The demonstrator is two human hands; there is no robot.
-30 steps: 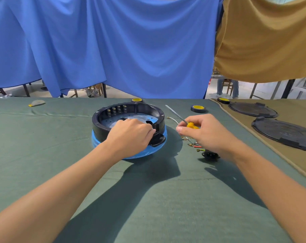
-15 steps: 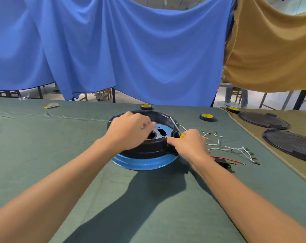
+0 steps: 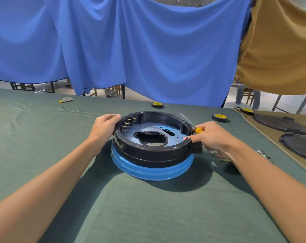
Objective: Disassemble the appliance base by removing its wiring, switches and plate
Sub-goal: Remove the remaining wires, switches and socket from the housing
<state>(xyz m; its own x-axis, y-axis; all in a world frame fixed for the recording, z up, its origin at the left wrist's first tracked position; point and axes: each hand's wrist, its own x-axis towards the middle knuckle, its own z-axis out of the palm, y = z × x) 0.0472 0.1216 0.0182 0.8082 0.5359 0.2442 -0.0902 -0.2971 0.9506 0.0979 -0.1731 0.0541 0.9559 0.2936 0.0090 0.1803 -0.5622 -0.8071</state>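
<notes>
Now your left hand point(image 3: 105, 128) is gripping the appliance base point(image 3: 148, 155) by its rim. Your right hand point(image 3: 213, 138) is holding the screwdriver point(image 3: 199, 130) opposite.

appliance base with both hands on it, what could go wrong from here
1. The right hand holds the screwdriver while also pinching the appliance base. With the grip shared like that, the tool could slip or jab.
2. Loose wires lie under the right forearm and might snag or get swept aside.
</notes>
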